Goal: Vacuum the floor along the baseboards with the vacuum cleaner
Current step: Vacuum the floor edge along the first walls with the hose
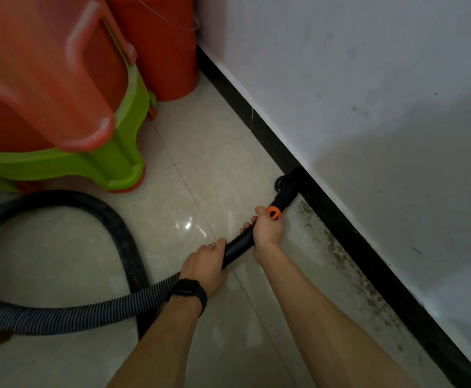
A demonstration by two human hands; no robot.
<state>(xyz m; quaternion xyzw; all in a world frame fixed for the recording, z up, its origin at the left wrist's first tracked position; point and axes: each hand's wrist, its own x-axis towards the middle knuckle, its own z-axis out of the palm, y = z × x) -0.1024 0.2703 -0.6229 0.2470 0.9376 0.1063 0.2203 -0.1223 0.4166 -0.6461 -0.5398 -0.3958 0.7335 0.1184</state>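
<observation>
Stacked stools (60,107) beside hose (111,219).

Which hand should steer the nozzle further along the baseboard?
Right. The right hand grips the wand nearest the nozzle, which sits against the baseboard. The left hand holds farther back by the hose, suited to support.

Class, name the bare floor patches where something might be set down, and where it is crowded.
Free: tiles between the stacked stools, baseboard and nozzle; also inside the hose loop. Crowded: around the left hand and right hand on the wand.
</observation>
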